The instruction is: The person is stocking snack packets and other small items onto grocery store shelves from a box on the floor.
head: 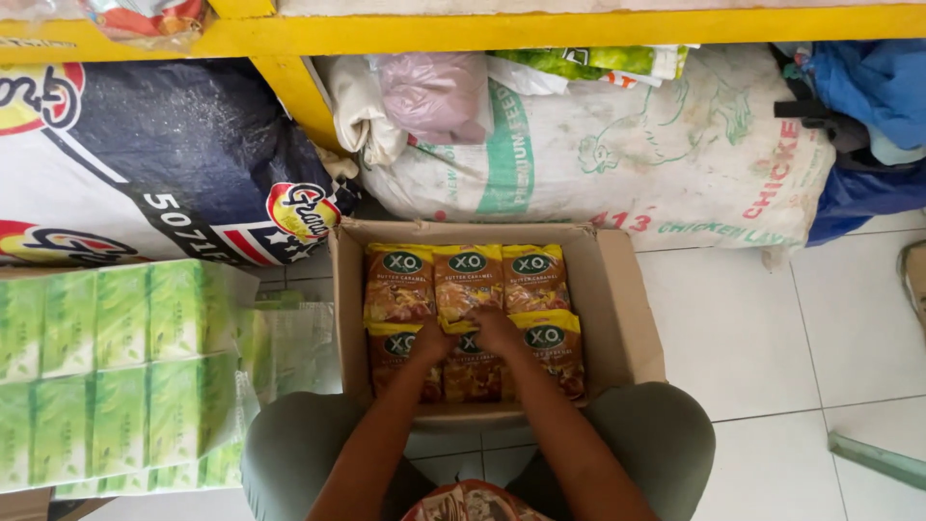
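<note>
An open cardboard box [617, 309] stands on the floor between my knees. It holds several orange-and-yellow candy bags in two rows. My left hand [430, 342] and my right hand [498, 332] are both inside the box, fingers curled down around the middle candy bag [467, 371] of the near row. The far row of bags [467, 275] lies flat and untouched. My fingertips are hidden behind the bag's top edge.
Wrapped bundles of green packets [116, 371] are stacked at the left. Large woven sacks [666, 154] and a dark printed sack [164, 164] lie under a yellow shelf [540, 29] behind the box. White floor tiles [772, 347] spread to the right.
</note>
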